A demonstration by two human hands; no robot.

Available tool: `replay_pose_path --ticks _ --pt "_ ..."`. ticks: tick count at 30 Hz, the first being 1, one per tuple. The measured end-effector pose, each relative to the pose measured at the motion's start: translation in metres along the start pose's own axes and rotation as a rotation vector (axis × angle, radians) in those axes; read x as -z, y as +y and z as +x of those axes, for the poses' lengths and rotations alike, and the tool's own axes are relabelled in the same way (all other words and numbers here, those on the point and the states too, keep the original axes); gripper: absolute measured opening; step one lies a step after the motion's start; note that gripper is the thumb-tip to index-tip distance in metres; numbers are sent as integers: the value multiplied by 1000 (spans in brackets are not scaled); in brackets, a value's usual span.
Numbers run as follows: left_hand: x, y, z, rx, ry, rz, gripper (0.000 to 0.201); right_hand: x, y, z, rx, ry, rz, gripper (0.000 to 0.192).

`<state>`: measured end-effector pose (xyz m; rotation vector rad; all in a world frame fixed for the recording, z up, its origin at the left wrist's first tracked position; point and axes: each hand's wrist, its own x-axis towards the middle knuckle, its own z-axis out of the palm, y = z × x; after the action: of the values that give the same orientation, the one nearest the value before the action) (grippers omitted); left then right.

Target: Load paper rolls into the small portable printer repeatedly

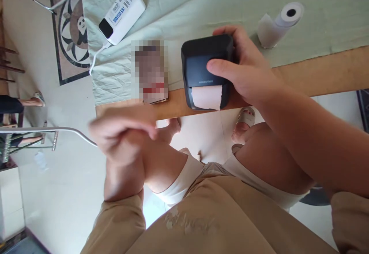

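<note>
Seated person at a desk [317, 73], viewed from the head camera. The right hand [245, 69] is gripping a small black label printer [206, 59] standing at the desk's near edge, fingers wrapped over its far side and the thumb pressing on its top. A strip of paper [207, 97] is protruding from the printer's slot, its free edge ragged, so printing appears already done and a piece appears torn away; the strip itself is remaining in the slot. The left hand [121, 132] is hovering below the desk edge, blurred, fingers curled loosely together; whether it is holding anything cannot be told. A spare paper roll [278, 23] is lying on the green cloth [201, 4], well apart; a white power bank [122, 13] is lying near the cloth's corner.
</note>
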<state>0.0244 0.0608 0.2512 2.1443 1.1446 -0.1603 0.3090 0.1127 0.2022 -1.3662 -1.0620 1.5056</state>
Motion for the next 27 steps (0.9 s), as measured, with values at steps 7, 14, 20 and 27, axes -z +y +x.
replay_pose_path --ticks 7,14,20,27 --pt "21 -29 75 455 691 50 49 -3 -1 0 9 25 -36 43" --pt "26 -15 112 569 460 17 85 -3 -5 -3 -1 50 -53 50" --pt "29 -7 121 554 419 89 98 1 -3 -3 13 48 -115 51" --pt "30 -8 125 583 412 134 106 2 -2 -2 29 14 -62 51"
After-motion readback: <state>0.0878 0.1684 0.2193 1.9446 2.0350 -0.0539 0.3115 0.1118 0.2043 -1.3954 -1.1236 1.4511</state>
